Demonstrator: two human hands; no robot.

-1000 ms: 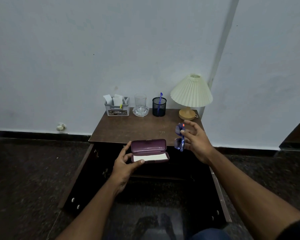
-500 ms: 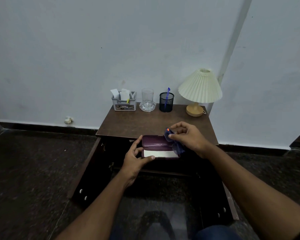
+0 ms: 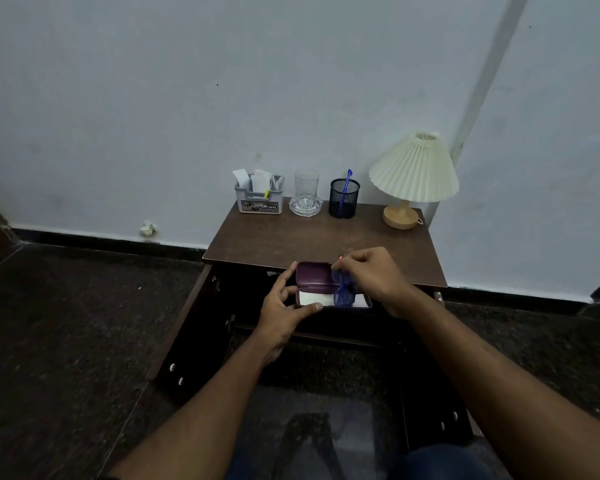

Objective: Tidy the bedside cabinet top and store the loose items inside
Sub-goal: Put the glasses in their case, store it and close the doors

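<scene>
1. The left grip (image 3: 284,308) is clamped on the open purple glasses case (image 3: 314,277), held just before the counter's (image 3: 309,240) front edge.
2. The right grip (image 3: 374,275) pinches blue glasses (image 3: 343,294) at the case's right end.

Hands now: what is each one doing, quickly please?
Left hand: holds the open purple case.
Right hand: pinches the blue glasses at the case.

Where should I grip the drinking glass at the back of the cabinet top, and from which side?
Probably its upper side, approached from the front. The glass stands upright on a clear dish, with the grey organiser and the mesh pen cup close on either side and the wall behind, leaving the front open.
</scene>
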